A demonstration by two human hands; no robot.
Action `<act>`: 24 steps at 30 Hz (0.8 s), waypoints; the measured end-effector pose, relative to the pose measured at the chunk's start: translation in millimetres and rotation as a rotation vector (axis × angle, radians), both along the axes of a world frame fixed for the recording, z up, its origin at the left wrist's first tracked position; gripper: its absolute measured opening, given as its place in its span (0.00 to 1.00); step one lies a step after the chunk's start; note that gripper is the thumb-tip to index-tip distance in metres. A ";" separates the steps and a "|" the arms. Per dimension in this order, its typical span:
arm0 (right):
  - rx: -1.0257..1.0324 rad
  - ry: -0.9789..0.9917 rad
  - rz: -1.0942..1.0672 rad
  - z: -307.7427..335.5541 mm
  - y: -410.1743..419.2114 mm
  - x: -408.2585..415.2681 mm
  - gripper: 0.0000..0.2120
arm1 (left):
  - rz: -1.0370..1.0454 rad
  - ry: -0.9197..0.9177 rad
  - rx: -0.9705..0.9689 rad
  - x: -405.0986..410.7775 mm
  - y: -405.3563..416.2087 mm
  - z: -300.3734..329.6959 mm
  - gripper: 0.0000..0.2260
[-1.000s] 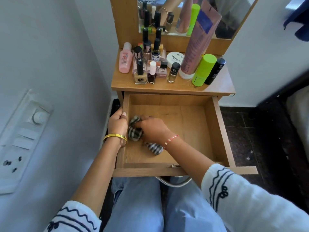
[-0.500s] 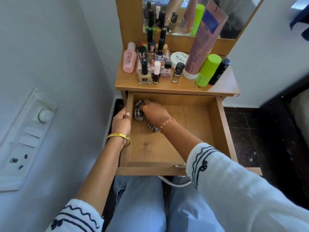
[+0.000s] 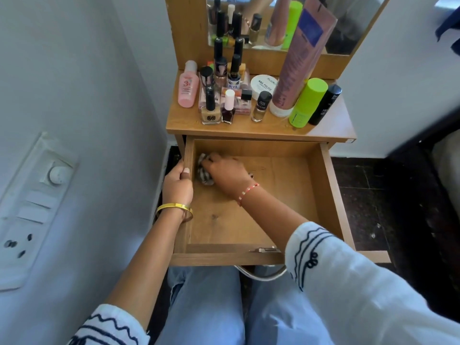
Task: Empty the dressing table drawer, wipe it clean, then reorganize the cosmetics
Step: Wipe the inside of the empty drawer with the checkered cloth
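The wooden drawer (image 3: 321,195) is pulled out over my lap, and nothing lies in it but a cloth. My right hand (image 3: 225,171) presses a bunched black-and-white checked cloth (image 3: 202,176) against the drawer floor in the far left corner; most of the cloth is hidden under the hand. My left hand (image 3: 178,185) grips the drawer's left wall, thumb on the rim. The cosmetics stand on the table top (image 3: 331,130): several nail polish bottles (image 3: 211,108), a pink bottle (image 3: 188,84), a white jar (image 3: 263,84), a tall pink tube (image 3: 297,61), a green bottle (image 3: 307,102) and a black bottle (image 3: 324,104).
A mirror (image 3: 281,21) rises behind the cosmetics. A white wall with a switch panel (image 3: 32,202) stands close on the left. Dark tiled floor (image 3: 373,202) lies to the right of the drawer. A metal handle (image 3: 261,273) hangs below the drawer front.
My right hand has swept the cloth from the drawer's near left area up into the far left corner. My left hand stays on the left wall.
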State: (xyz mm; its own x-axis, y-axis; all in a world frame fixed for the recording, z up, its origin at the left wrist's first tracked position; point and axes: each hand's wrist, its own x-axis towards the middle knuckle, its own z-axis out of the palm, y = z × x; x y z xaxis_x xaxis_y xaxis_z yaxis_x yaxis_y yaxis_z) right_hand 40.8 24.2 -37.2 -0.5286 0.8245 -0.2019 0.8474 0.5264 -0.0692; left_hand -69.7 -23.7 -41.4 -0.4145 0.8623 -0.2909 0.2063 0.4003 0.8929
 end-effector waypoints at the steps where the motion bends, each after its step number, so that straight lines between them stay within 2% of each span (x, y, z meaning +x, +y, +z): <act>1: 0.025 -0.006 -0.024 -0.3 5.7 4.3 0.20 | -0.011 0.051 0.004 1.2 -1.5 0.6 0.18; 5: 0.063 -0.033 -0.084 -1.7 7.6 26.0 0.21 | -0.055 0.265 0.018 6.2 -3.2 7.0 0.20; 8: 0.010 -0.035 -0.193 0.1 6.3 47.5 0.21 | -0.099 0.394 0.077 10.7 -6.7 11.7 0.21; 14: -0.094 -0.012 -0.559 5.5 11.3 112.9 0.20 | -0.144 0.451 0.135 15.1 -9.0 13.8 0.21; 18: -0.073 0.050 -0.746 10.9 -0.1 104.5 0.14 | -0.216 0.519 0.206 18.0 -11.1 11.2 0.21; 20: -0.064 0.048 -0.721 9.8 -15.3 77.1 0.14 | -0.252 0.581 0.255 19.5 -10.6 10.2 0.20; 24: -0.147 0.037 -0.414 10.1 -41.0 20.0 0.15 | -0.341 0.583 0.277 22.9 -10.7 11.2 0.20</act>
State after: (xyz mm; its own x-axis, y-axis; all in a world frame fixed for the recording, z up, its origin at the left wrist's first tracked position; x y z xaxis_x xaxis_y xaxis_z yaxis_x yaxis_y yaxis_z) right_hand 60.7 -16.7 -27.1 -0.1686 0.9323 -0.3199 0.9804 0.1249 -0.1527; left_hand -46.7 -34.4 -30.2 -0.1311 0.9810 0.1431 0.7521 0.0043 0.6590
